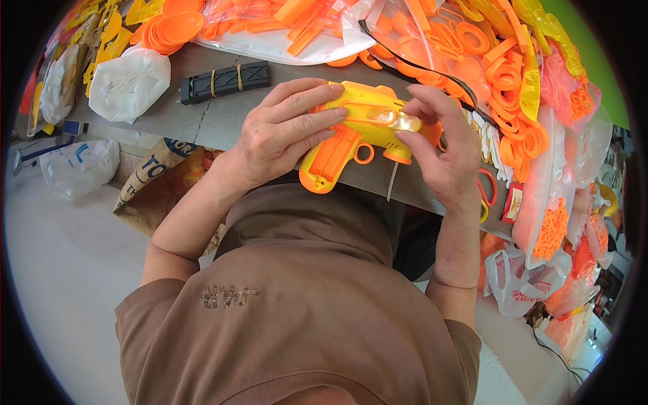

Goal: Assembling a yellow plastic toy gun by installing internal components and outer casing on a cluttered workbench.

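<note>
A yellow and orange toy gun (361, 100) lies at the near edge of the grey table, its orange grip (329, 160) pointing toward me. My left hand (275, 131) is closed over its left end, fingers laid across the yellow body. At the other end, my right hand (449, 145) curls thumb and fingers around a small shiny, clear-looking piece (409, 123) against the toy gun's body. An orange trigger ring (364, 154) sticks out below the body. My right fingers partly hide the toy gun's right end.
A black slatted bar with rubber bands (226, 81) lies beyond my left hand, beside a white plastic bag (129, 82). Orange discs (165, 32) and piles of orange parts (509, 88) cover the far and right sides. Scissors (487, 192) sit near my right forearm.
</note>
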Demonstrator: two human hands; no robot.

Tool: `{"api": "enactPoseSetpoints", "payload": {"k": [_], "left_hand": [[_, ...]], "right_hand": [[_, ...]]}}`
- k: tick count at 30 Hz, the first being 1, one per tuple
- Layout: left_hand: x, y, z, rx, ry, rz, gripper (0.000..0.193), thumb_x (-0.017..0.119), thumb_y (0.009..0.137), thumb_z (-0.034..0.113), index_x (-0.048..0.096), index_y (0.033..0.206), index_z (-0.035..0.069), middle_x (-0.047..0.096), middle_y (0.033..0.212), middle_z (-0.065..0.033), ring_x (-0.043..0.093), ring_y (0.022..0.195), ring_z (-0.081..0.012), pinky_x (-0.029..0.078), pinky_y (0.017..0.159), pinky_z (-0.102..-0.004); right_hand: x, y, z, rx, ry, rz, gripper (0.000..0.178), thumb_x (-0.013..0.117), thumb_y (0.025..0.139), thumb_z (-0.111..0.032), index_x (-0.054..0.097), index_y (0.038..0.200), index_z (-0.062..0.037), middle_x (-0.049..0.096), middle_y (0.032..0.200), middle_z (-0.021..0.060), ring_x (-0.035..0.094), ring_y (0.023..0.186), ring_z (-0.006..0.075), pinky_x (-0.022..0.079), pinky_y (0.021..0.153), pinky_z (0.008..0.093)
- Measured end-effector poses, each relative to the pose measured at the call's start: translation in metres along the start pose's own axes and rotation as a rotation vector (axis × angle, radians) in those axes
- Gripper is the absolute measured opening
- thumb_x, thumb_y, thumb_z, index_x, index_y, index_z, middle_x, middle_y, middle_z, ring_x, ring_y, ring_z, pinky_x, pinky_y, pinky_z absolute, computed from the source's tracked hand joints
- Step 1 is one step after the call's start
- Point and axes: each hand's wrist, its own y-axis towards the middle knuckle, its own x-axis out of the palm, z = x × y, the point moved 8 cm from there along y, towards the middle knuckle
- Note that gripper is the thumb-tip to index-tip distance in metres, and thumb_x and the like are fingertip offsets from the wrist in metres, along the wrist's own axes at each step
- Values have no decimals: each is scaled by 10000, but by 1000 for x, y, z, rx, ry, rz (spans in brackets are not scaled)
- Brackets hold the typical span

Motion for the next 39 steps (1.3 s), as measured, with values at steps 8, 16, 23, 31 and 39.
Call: {"api": "enactPoseSetpoints", "payload": {"k": [8, 16, 23, 31, 39], "left_hand": [[0, 1, 0, 16, -9, 0, 341, 708, 731, 70, 658, 1067, 57, 612, 1152, -120, 583, 1022, -316, 506, 842, -373], [5, 0, 4, 43, 71, -51, 395, 679, 712, 38, 646, 1102, 93, 557, 1181, -124, 547, 1042, -322, 508, 836, -380], [9, 0, 9, 78, 137, -96, 469, 640, 688, -3, 623, 1144, 105, 512, 1195, -142, 522, 1061, -338, 513, 829, -383], [9, -1, 10, 94, 144, -77, 474, 655, 678, -8, 628, 1140, 90, 516, 1187, -149, 531, 1049, -347, 516, 824, -382], [10, -3, 9, 93, 155, -75, 479, 654, 682, -5, 625, 1151, 91, 512, 1193, -148, 529, 1048, -352, 514, 829, -380]], "right_hand": [[19, 2, -7, -45, 22, 88, 518, 712, 706, 63, 530, 1183, -25, 613, 953, 92, 614, 890, 175, 488, 788, 283], [23, 0, -11, -76, -35, 117, 508, 721, 700, 53, 540, 1168, -23, 618, 953, 100, 614, 876, 197, 491, 761, 298], [19, -12, -18, -143, -271, 188, 451, 751, 693, -32, 580, 1110, -22, 618, 1002, 130, 571, 963, 282, 444, 829, 365], [22, -23, -13, -187, -296, 265, 343, 722, 731, -54, 605, 1050, -9, 629, 1032, 114, 575, 949, 271, 425, 844, 353], [17, -9, -8, -47, -207, 232, 252, 722, 725, -44, 630, 960, -31, 638, 968, 88, 570, 872, 238, 420, 795, 327]]}}
